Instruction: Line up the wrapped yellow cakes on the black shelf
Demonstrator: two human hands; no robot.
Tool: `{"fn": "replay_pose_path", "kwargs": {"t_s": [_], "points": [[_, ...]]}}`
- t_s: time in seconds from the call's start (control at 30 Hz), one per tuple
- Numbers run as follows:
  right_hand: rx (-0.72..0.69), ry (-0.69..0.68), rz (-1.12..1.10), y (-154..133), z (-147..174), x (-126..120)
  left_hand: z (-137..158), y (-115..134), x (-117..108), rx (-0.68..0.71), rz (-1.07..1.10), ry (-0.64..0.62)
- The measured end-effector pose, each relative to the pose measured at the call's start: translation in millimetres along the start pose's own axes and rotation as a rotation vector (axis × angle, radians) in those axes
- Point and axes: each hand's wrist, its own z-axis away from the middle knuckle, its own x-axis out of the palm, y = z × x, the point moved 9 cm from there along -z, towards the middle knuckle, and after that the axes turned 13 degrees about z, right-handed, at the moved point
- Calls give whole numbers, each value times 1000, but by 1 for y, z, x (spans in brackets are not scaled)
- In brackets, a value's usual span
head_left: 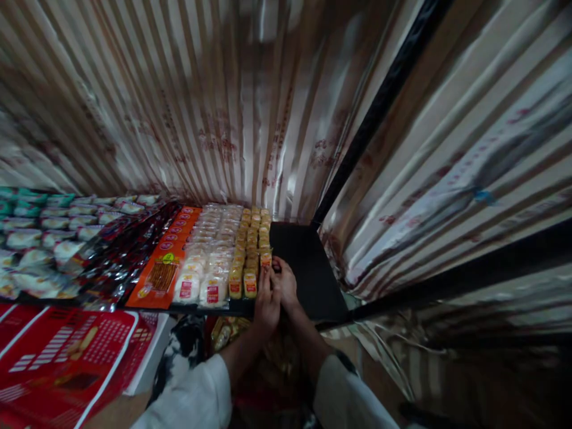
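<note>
1. Likely a snack shop or stall.
2. Yellow wrapped snacks (250,285) and orange snack packets (161,277) run in sorted rows to the front edge of a black shelf (308,277).
3. Striped sheeting (250,107) lines its back edge.

behind everything rises a striped, pleated sheet (223,107) with reddish print, crossed at the right by a slanting black post (375,119), with a small blue scrap (484,195) beyond it. from the left run green packets (30,207), silvery-white packets (58,223), shiny dark-red packets (118,262), overlapping orange packs (163,275) and two columns of clear-wrapped white packs (188,280). lower down are a red printed box (58,357), black-and-white patterned cloth (182,344) and gold-wrapped items (227,331) in shadow.
</note>
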Motion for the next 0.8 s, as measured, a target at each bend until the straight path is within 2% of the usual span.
{"fn": "replay_pose_path", "kwargs": {"t_s": [0.27,0.43,0.67,0.8], "points": [[39,19,-182,5,-1,5,-2,0,0,29,27,-21],[11,-42,-146,-1,-2,12,-5,-5,4,-28,16,-30],[43,-89,-14,-3,-4,12,-6,-1,7,-66,18,-40],[31,-97,-100,-3,0,12,-3,2,5,-78,16,-11]]}}
